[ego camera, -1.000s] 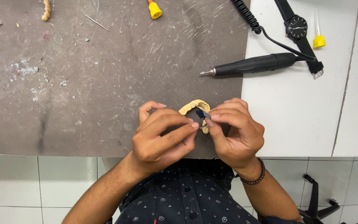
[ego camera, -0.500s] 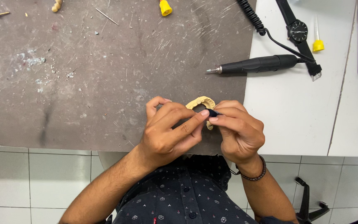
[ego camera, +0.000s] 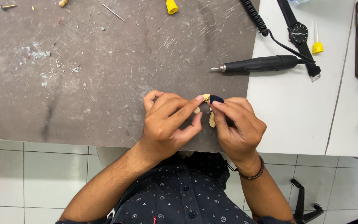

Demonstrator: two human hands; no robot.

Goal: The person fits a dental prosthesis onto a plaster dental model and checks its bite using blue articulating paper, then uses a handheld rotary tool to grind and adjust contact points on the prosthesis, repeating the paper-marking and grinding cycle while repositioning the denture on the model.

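While both hands pinch it, cream dental cast (ego camera: 211, 119) (mostly hidden) shows between fingers

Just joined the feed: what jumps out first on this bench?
Both hands, left hand and right hand, meet at the near edge of the scratched grey work mat, pinching a small cream-coloured arch-shaped cast and a small dark blue piece. Behind them, a black pen-shaped rotary handpiece lies on the white table, beside a black wristwatch.

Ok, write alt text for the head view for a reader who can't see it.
Seen from above, a person's left hand and right hand together pinch a small cream-coloured curved piece and a dark blue bit over a scratched grey mat. A black handheld rotary tool and a wristwatch lie on the white table.
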